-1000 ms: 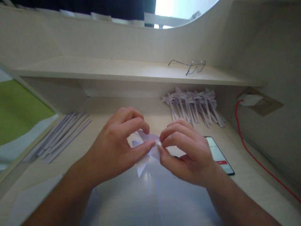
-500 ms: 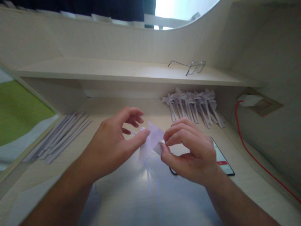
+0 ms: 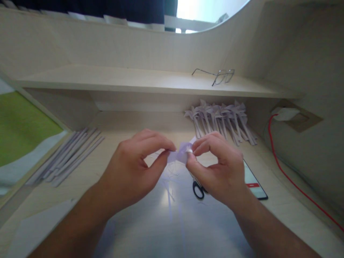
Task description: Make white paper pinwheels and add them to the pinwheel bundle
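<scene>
left hand (image 3: 131, 168): bare, no ring | right hand (image 3: 220, 168): bare | forearms: sleeveless, no watch

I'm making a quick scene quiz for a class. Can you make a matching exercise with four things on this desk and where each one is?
Things:
1. eyeglasses
2. folded paper piece
3. paper strips
4. phone

Places:
A. flat on the desk, beside the right hand
B. on the upper shelf
C. pinched between both hands' fingertips
D. at the desk's left edge, beyond the left hand

Pairs: 1-B, 2-C, 3-D, 4-A
</scene>
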{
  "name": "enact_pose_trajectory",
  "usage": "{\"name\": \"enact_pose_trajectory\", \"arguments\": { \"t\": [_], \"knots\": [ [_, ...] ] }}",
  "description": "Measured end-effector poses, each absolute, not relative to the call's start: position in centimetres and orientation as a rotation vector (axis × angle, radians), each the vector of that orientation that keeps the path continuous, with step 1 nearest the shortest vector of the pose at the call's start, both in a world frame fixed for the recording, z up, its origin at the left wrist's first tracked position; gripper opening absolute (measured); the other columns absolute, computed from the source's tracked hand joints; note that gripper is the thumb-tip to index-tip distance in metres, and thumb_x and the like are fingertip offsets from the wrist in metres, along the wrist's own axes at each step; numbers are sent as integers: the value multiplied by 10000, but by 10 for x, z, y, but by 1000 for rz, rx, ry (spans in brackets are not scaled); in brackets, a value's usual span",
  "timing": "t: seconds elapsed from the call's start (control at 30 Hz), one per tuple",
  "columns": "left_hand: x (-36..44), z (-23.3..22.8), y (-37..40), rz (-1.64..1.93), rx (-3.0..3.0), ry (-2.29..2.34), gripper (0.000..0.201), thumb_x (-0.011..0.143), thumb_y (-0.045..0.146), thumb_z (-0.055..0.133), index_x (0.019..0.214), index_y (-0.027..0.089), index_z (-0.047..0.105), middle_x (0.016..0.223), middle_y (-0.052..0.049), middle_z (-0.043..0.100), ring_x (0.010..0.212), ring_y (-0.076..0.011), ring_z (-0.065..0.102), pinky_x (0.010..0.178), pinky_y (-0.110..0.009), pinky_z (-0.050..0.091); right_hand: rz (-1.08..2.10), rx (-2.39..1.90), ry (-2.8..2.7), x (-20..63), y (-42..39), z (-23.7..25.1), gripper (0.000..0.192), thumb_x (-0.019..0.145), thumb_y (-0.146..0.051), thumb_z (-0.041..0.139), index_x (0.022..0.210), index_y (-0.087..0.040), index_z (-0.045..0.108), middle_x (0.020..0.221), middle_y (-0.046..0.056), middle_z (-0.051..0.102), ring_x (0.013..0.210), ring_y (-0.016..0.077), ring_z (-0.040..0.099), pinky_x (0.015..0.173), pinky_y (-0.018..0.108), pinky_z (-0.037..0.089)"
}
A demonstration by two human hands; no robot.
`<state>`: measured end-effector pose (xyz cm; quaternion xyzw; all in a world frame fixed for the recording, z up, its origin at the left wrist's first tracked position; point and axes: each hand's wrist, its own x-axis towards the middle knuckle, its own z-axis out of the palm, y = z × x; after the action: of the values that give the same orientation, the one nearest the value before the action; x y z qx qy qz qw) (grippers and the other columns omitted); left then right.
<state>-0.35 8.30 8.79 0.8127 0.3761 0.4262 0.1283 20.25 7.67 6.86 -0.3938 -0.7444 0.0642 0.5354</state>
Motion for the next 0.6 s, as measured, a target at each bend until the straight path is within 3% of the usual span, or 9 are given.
{"name": "enact_pose_trajectory", "arguments": {
  "t": [0.6],
  "knots": [
    [-1, 92, 84, 1152, 2249, 946, 147, 923, 118, 642, 938, 223, 744, 941, -28, 751, 912, -191, 691, 824, -343, 544, 181, -663, -1881, 202, 73, 72, 246, 749, -29, 729, 795, -237, 606, 798, 14, 705, 737, 189, 628, 695, 391, 543]
  ]
}}
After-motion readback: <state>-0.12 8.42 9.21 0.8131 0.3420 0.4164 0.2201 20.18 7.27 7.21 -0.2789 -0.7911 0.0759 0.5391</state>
